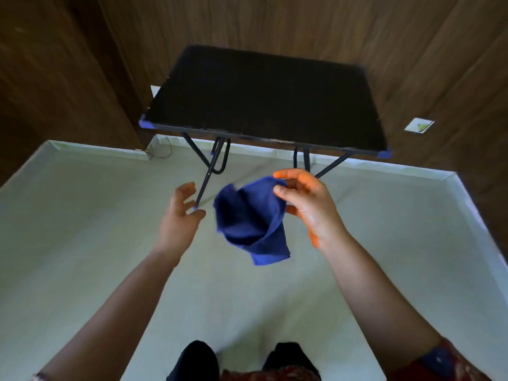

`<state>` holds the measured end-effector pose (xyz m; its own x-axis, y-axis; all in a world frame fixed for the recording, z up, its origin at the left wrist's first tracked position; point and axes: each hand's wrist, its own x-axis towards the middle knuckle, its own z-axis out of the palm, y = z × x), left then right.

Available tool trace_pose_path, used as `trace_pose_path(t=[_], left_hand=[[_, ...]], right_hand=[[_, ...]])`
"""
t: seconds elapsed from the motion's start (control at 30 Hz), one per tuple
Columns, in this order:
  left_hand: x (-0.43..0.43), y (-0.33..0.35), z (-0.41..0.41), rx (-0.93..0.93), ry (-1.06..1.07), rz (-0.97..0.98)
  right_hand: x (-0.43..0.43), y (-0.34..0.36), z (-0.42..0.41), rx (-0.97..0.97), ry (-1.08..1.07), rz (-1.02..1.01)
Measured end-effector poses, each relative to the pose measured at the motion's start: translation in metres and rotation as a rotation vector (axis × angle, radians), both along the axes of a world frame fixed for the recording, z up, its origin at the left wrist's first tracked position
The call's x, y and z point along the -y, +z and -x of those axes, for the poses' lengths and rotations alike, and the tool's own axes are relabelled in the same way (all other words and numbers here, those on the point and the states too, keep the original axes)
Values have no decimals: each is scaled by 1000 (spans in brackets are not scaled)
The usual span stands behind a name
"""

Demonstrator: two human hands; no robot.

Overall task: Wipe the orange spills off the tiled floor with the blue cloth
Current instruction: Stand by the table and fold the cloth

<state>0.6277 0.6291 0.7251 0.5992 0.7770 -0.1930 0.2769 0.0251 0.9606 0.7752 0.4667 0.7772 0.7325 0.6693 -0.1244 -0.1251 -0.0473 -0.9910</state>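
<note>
Left hand (181, 213) is up with its grip wide open, fingers spread, holding nothing. Just beside it the blue cloth (251, 224) dangles mid-air above the tiled floor (82, 229), its top edge pinched in the grip of the right hand (305, 207), which has orange smears on it.

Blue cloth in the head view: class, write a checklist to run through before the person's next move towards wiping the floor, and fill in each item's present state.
1. Grip on the blue cloth: the right hand pinches its top edge. Ok.
2. The left hand is free: open beside the cloth, not touching it. Ok.
3. Cloth spread out for wiping: it hangs bunched. Not ok.
4. Cloth down at the tiled floor: it hangs in the air. Not ok.
5. Location of the orange spills: none shows on the floor in view. Cannot tell.
</note>
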Motion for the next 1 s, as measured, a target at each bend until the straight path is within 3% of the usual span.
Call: trace_pose_path(t=[0.17, 0.23, 0.47, 0.57, 0.7, 0.83, 0.9, 1.0], left_hand=[[2, 68, -18, 59, -463, -224], [8, 80, -30, 72, -649, -230], [-8, 49, -45, -156, -677, -337], [-26, 32, -36, -274, -627, -234], [-52, 36, -27, -356, -637, 61], [-61, 58, -33, -276, -606, 312], [-55, 75, -41, -209, -595, 379], [-38, 96, -51, -129, -578, 416]], right_hand=[[-11, 69, 6, 157, 141, 98], [-11, 81, 6, 171, 167, 112], [4, 117, -6, 48, -45, -41], [21, 129, -14, 31, -153, -87], [39, 114, -15, 46, -383, -17], [38, 77, -11, -117, -642, 48], [29, 68, 1, -214, -611, -2], [3, 72, 30, -157, -430, 2]])
